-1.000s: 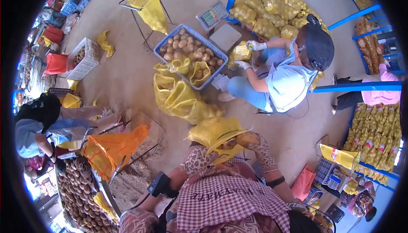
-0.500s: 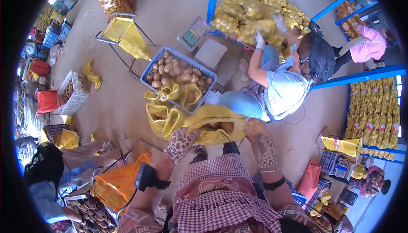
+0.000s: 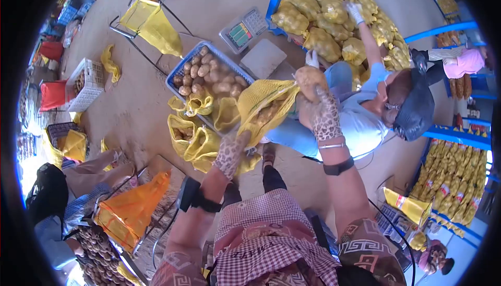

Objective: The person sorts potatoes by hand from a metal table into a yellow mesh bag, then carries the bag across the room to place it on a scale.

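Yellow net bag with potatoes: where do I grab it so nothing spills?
Probably two grips: pinch the raised edge from the right, as the right hand does, and cup the sagging low end from underneath, as the left hand does. The yellow net bag is floppy and slanted, so weight sinks there.

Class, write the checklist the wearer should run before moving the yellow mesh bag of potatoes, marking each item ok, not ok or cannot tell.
1. Right hand grips the mesh bag at its upper end: ok.
2. Left hand holds its lower end: ok.
3. Bag mouth closed: cannot tell.
4. Room between the bag and the seated co-worker: not ok, they are close behind it.
5. Footing: not ok, loose yellow bags lie on the floor just ahead.
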`<state>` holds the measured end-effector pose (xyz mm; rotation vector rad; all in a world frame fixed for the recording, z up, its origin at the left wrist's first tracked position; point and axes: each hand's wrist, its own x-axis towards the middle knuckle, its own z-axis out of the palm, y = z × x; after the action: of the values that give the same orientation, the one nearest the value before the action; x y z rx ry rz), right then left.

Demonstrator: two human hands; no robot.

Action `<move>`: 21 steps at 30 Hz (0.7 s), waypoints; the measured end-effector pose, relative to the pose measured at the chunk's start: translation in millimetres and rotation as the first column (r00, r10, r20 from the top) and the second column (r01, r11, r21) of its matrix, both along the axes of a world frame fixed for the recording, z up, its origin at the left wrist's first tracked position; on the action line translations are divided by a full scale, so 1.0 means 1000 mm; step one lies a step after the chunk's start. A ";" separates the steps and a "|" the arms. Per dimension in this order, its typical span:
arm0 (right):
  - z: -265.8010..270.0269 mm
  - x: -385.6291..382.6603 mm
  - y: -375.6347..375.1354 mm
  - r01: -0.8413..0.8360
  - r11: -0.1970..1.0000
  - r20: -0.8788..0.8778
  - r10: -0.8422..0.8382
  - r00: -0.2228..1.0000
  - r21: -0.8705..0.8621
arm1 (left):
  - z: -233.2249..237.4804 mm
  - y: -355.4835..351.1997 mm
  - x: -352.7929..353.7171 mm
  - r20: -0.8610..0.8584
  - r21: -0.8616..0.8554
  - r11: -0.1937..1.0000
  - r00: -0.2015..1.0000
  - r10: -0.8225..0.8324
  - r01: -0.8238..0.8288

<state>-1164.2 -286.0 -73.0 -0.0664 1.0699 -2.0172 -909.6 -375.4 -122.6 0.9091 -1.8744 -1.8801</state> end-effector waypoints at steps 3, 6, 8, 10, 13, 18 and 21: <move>-0.007 -0.031 -0.004 0.062 0.992 -0.004 -0.062 0.998 0.108 | 0.036 -0.011 -0.039 0.139 0.421 0.905 0.990 0.004 -0.062; -0.018 -0.055 -0.008 0.053 0.993 0.011 -0.055 0.998 0.110 | 0.030 -0.011 -0.060 0.137 0.254 0.967 0.990 -0.031 -0.005; -0.021 -0.067 -0.010 0.209 0.963 0.062 -0.222 0.973 0.170 | 0.027 -0.012 -0.075 0.142 0.362 0.932 0.989 -0.045 -0.010; -0.024 -0.077 -0.010 0.226 0.965 0.059 -0.235 0.970 0.136 | 0.026 -0.010 -0.088 0.122 0.562 0.827 0.986 -0.113 0.025; -0.032 -0.091 -0.013 0.208 0.967 0.047 -0.217 0.975 0.150 | 0.016 -0.002 -0.102 0.125 0.590 0.807 0.984 -0.127 0.029; -0.041 -0.091 -0.012 0.208 0.959 0.007 -0.213 0.977 0.192 | -0.029 0.013 -0.113 0.140 0.260 0.950 0.967 -0.214 0.173; -0.059 -0.094 -0.007 0.188 0.953 0.006 -0.195 0.981 0.238 | -0.039 0.014 -0.114 0.210 0.107 0.909 0.884 -0.418 0.404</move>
<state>-1258.1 -293.0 -132.2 0.1985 1.3336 -2.0370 -1023.6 -361.4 -162.1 0.8232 -2.3113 -2.1585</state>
